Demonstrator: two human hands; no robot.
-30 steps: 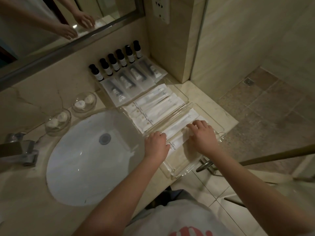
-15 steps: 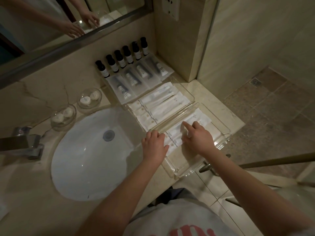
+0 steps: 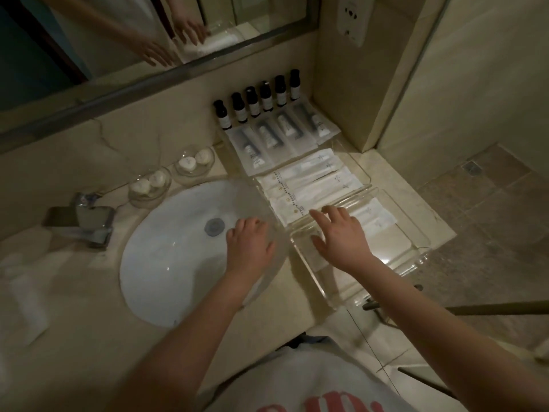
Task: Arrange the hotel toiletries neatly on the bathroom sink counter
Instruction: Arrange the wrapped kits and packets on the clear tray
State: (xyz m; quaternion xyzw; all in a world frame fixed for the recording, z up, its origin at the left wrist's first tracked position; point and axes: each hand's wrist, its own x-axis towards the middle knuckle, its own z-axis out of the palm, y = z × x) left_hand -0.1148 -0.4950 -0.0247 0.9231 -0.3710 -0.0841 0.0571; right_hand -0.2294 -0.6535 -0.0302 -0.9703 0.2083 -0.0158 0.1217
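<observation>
Several small dark bottles stand in a row against the back wall. In front of them lie clear-wrapped tubes, then white paper packets in a clear tray. A second clear tray nearer me holds more white packets. My right hand hovers flat over this tray with fingers spread, holding nothing. My left hand is over the right rim of the white sink basin, loosely open and empty.
Two glass dishes with round soaps sit behind the basin. A chrome tap is at the left. A mirror runs along the back; a wall and glass shower panel bound the counter's right end.
My left hand has left the near tray's packets and drawn left over the basin rim. My right hand has lifted off the packets and spread open. The view shifted a little.
</observation>
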